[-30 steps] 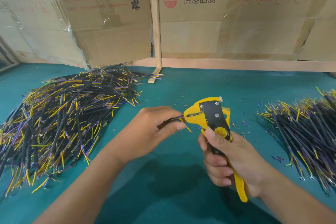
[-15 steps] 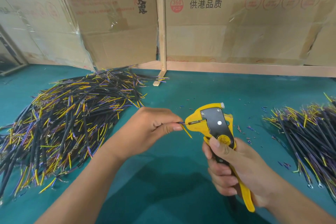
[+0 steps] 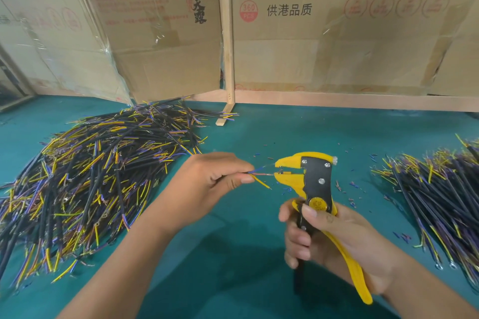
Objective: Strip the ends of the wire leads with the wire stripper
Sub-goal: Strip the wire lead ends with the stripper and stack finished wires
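Across the whole bottom of the view runs a flat teal tabletop [image 3: 233, 280]. Behind the stripper, brown cardboard boxes [image 3: 337, 41] stand like a wall, some shiny with clear wrap and printed with red and black marks. A pale wood post [image 3: 228, 33] stands upright between the boxes, and a wood strip [image 3: 350, 102] lies along their bottom edge.

Left of the stripper, a big messy pile of wires [image 3: 93, 179] lies on the tabletop. They are thin and black, with yellow, blue and purple ends. Right of the stripper sits a second pile [image 3: 435, 199], more tidy. Tiny bits of coloured wire skin [image 3: 344, 186] are scattered on the tabletop near the stripper.

The stripper [image 3: 315, 189] is yellow plastic with a black metal plate and shiny screws. Its beak is open a little and points left. The right hand [image 3: 334, 238] holds it up, fingers [image 3: 298, 241] curled tight round the handles and thumb on the round yellow knob.

Just left of the stripper, the left hand [image 3: 207, 189] pinches one lead [image 3: 259, 176] between thumb and fingers. The lead's thin ends fan out, and one reaches into the beak.
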